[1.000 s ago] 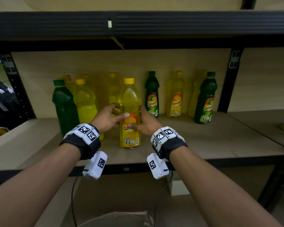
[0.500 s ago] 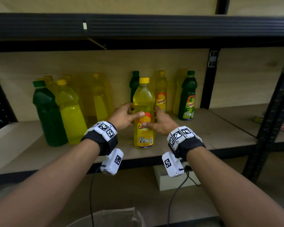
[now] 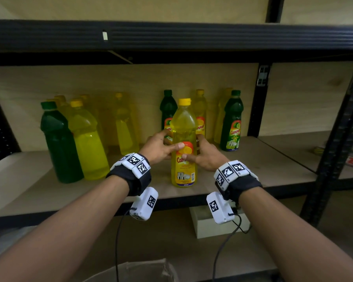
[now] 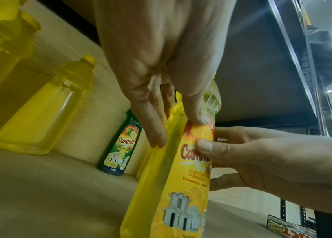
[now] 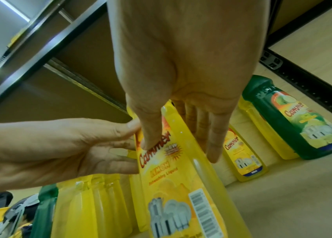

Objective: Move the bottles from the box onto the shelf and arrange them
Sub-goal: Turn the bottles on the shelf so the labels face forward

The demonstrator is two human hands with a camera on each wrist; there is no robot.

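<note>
A yellow lemon dish-liquid bottle (image 3: pixel 184 127) (image 4: pixel 171 185) (image 5: pixel 181 185) stands upright near the front of the wooden shelf (image 3: pixel 253 165). My left hand (image 3: pixel 159 147) (image 4: pixel 161 96) grips its left side, thumb on the orange label. On the other side my right hand (image 3: pixel 207 156) (image 5: pixel 181 80) holds it the same way, thumb just below the left one. Behind it stand a labelled green bottle (image 3: pixel 168 110) and a labelled yellow one (image 3: pixel 200 119). The cardboard box (image 3: pixel 130 269) shows at the bottom edge; its inside is hidden.
To the left stand a green bottle (image 3: pixel 59 143) and several yellow ones (image 3: pixel 88 143). Another green bottle (image 3: pixel 231 123) stands at the right, beside the black upright (image 3: pixel 255 98). Bare shelf lies at front left and front right. A pale box (image 3: pixel 204 224) sits under the shelf.
Both hands have slid the yellow bottle to the right along the shelf, from in front of the unlabelled yellow bottles to in front of the labelled ones. The grip is unchanged.
</note>
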